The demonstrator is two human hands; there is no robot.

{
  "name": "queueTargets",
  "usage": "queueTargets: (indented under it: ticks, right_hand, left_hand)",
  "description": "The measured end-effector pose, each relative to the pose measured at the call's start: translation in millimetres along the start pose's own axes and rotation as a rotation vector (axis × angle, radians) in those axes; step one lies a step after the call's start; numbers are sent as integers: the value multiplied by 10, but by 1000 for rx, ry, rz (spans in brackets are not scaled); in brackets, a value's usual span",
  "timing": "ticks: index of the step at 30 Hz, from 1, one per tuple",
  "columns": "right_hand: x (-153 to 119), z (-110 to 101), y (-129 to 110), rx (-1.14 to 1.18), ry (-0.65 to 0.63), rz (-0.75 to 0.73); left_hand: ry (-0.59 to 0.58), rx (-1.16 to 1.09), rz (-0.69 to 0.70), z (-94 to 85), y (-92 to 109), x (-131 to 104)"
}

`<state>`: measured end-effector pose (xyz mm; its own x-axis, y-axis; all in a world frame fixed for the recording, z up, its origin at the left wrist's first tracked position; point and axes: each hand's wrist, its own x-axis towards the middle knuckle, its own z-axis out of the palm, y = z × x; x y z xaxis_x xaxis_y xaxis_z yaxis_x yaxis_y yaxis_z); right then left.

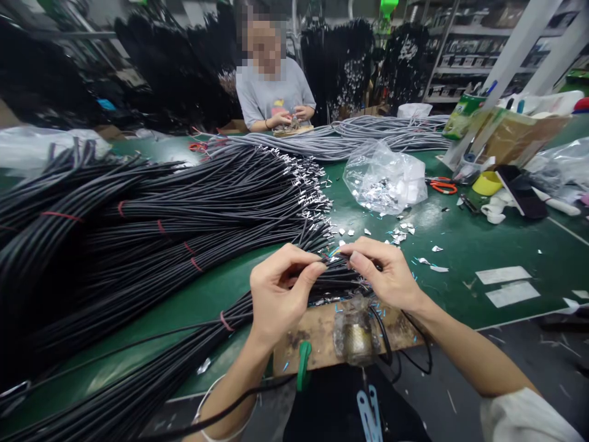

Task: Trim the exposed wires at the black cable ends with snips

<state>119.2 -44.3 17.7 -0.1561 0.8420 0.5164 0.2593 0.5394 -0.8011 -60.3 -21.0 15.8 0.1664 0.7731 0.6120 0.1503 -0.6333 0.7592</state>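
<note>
Several thin coloured wires [333,252], blue and yellow among them, show in the small gap between my hands. My left hand [283,288] is closed in a pinch, thumb against forefinger, at the left end of these wires. My right hand [386,270] pinches at their other end, where a short piece of black cable [380,267] shows under the fingers. Just beyond my fingertips lie the stripped white ends [313,190] of a large pile of black cables [221,209]. Below my hands, a worn wooden board [304,334] carries a tape-wrapped device [356,334].
A clear plastic bag [386,178] of scraps, orange-handled scissors [442,185] and a phone [522,190] lie to the right on the green table [460,239]. Grey cable coils [368,135] lie at the back, before a seated person [276,98]. A green clip [304,362] sits on the board.
</note>
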Motion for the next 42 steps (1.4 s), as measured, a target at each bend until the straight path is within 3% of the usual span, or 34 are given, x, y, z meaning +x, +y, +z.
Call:
queueTargets:
  ticks: [5, 19, 23, 29, 34, 38, 42]
  right_hand:
    - [5, -19, -7, -3, -1, 45]
    - [-6, 1, -28, -21, 13, -6]
    - [-8, 9, -32, -25, 24, 3]
    - [-9, 40, -43, -69, 77, 30]
    - [-44, 54, -53, -156, 147, -3]
    - [-68, 63, -52, -236, 173, -58]
    - [-70, 61, -44, -286, 175, -105]
  left_hand:
    - [-26, -20, -4, -7, -12, 2]
    - [3, 85, 88, 36, 6, -19]
    - [56, 179, 164, 52, 11, -37]
    - [152, 400, 387, 80, -8, -47]
    - [214, 508, 445, 82, -24, -49]
    - [144, 507, 392, 98, -39, -66]
    - [21, 334, 182, 109, -11, -47]
